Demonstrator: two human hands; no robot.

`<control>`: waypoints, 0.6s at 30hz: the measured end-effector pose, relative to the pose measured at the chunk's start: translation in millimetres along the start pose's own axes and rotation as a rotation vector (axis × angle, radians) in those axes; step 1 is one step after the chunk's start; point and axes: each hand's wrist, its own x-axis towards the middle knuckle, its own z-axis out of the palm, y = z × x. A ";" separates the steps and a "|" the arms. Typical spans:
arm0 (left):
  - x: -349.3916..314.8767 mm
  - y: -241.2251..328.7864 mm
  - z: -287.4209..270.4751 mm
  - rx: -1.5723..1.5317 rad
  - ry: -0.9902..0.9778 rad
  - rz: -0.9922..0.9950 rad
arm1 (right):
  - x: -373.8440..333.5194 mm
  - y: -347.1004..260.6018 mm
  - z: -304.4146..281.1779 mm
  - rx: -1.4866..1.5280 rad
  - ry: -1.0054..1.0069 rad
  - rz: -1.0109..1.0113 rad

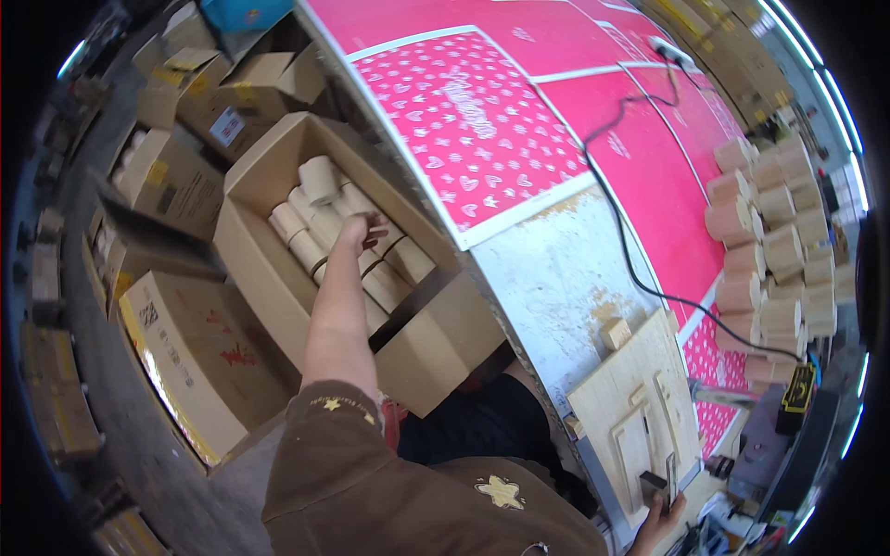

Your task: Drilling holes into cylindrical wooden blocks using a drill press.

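Observation:
My left hand [364, 232] reaches into an open cardboard box [264, 176]. Its fingers are apart and slightly bent, above rows of pale wooden pieces [385, 283] with rounded sides. One wooden piece [320, 182] lies on top of the others, just beyond the hand. Down at the lower right, my right hand [658, 526] has its fingers round the lower end of a thin upright metal piece [671, 471]. That piece stands at the near edge of a plywood jig [603, 403] with raised wooden strips, beside a small dark block [652, 483].
Pink printed sheets [473, 120] cover much of the table. A black cable [616, 218] crosses them. Stacked wooden pieces [783, 255] stand at the right, near a dark machine [765, 454]. More cartons [199, 357] crowd the floor on the left.

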 end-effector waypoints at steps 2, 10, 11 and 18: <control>-7.8 -8.1 0.0 0.134 0.002 0.132 | 6.9 39.9 20.9 0.230 0.201 -0.329; -95.5 59.4 96.1 -0.217 0.012 0.737 | -2.3 -38.0 -5.9 0.111 0.018 -0.284; -116.2 66.7 114.2 -0.216 0.081 0.806 | -3.3 -43.7 -10.7 0.110 0.040 -0.239; -244.8 73.9 191.5 -0.195 0.102 1.077 | 65.4 -1.6 -86.9 0.185 0.174 -0.511</control>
